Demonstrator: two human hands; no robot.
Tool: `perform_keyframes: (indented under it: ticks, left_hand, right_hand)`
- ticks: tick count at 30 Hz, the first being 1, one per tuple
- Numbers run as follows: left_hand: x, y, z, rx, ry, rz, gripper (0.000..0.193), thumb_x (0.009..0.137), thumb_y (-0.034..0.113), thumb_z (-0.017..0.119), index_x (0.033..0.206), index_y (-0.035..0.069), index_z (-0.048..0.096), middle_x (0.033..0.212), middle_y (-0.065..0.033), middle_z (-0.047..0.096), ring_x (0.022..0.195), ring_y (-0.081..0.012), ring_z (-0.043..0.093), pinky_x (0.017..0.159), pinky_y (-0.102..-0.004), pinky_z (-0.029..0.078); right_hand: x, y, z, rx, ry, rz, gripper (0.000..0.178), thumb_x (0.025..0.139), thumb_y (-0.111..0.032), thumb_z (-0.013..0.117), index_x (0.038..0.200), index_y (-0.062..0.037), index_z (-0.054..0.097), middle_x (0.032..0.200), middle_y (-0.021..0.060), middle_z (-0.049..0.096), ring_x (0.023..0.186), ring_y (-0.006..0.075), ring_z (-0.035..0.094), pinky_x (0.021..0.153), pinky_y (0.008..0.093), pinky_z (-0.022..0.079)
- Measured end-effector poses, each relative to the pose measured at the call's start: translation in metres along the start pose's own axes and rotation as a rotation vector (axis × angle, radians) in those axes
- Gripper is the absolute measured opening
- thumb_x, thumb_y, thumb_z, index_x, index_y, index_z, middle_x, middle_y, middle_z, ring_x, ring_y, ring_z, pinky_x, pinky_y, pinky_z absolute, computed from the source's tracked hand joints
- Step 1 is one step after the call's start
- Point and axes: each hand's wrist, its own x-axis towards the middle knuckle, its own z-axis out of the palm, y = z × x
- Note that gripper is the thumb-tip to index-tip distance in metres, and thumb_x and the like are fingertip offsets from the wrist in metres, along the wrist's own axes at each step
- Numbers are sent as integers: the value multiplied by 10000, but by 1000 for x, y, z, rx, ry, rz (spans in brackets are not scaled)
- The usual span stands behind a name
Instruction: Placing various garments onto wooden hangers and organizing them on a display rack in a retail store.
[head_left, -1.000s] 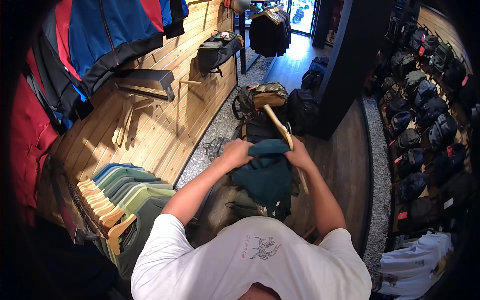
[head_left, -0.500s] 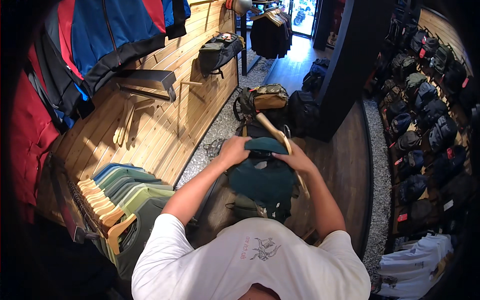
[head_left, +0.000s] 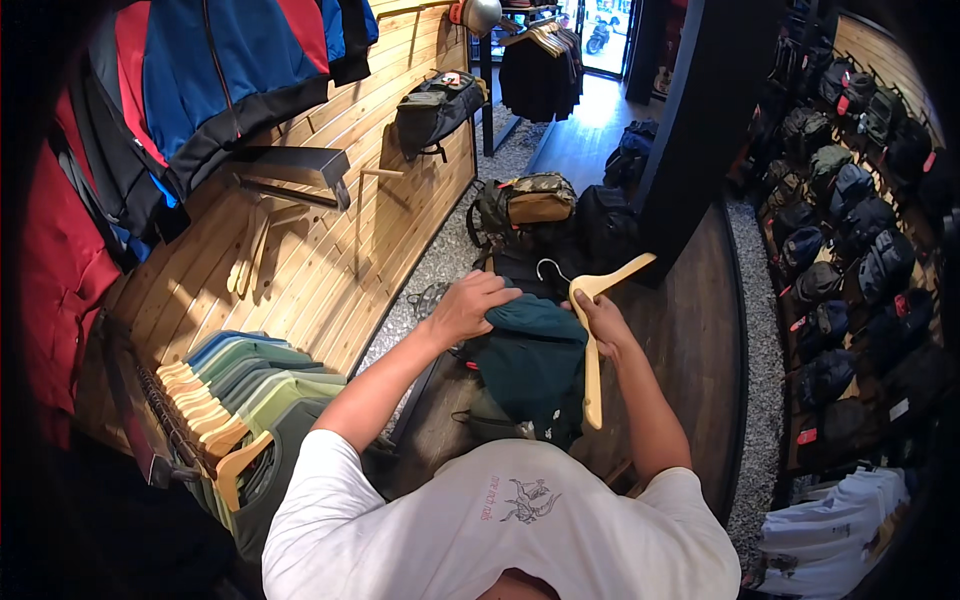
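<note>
My left hand (head_left: 466, 308) is closed on the upper edge of a dark teal shirt (head_left: 528, 362), which hangs down in front of me. The wooden hanger (head_left: 592, 378) is gripped near its middle by my right hand (head_left: 606, 324). One arm of the hanger points to the upper right, and the other drops along the shirt's right side. Its metal hook sticks up to the left, free of any rail. Whether any of the shirt is also caught in my right hand cannot be told.
Several shirts on wooden hangers (head_left: 212, 400) hang from a rail at the left, below jackets (head_left: 250, 70). Backpacks (head_left: 535, 203) stand on the floor ahead, beside a dark pillar (head_left: 690, 130). More backpacks (head_left: 850, 265) fill the right wall, above white shirts (head_left: 835, 525).
The hanger has swung round in my right hand, its upper arm now pointing right instead of left. It lies at the shirt's right side, and the shirt's collar edge has drooped.
</note>
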Motion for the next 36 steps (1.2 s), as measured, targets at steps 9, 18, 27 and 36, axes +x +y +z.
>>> perform_keyframes:
  ticks: [9,18,27,36]
  left_hand:
    - [34,-12,-27,318,-65,211,525,622,107,758,1138,112,661,920,-65,570,895,-285,582,779,-404,450]
    - [41,-11,-15,433,-63,-15,547,672,133,788,1202,131,649,941,-58,574,940,-266,575,794,-395,443]
    - [56,7,-6,377,114,19,401,720,166,763,1103,76,684,863,-73,564,851,-278,580,757,-385,450]
    - [43,-7,-19,216,-40,-51,422,746,208,784,1148,125,685,889,-81,598,893,-306,608,751,-431,477]
  right_hand:
    - [-31,-11,28,-588,-269,-175,506,985,-164,659,1407,26,453,1307,121,610,1157,180,586,972,300,474]
    - [-25,-4,18,-259,-119,-185,494,1015,-165,621,1444,1,441,1367,95,579,1188,168,571,1008,307,471]
    - [-34,-10,27,-331,-591,50,441,1004,-95,598,1422,-11,483,1289,50,624,1128,138,605,995,298,496]
    - [-27,-6,15,-37,-105,-229,449,1039,-282,597,1399,-38,480,1185,57,637,1020,137,625,866,283,523]
